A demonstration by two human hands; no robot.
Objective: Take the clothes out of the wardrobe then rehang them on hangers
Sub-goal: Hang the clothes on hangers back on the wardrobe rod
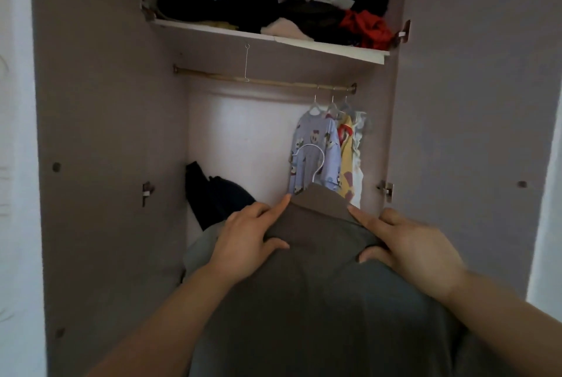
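A grey-green collared shirt (319, 291) hangs in front of me on a white hanger whose hook (313, 161) sticks up above the collar. My left hand (246, 240) grips the shirt's left shoulder, index finger stretched along the collar. At the right shoulder, my right hand (407, 246) pinches the fabric with thumb underneath. Behind stands the open wardrobe with a brass rail (264, 80). At the rail's right end hang a blue cartoon-print shirt (316, 151), a yellow garment (348, 157) and a white one, all on hangers.
An upper shelf (273, 39) carries a jumbled heap of clothes, black, white, grey and red. A dark garment (213, 194) lies in the wardrobe's lower left. One bare wire hook (247, 63) hangs at the rail's left part. Both wardrobe doors stand open.
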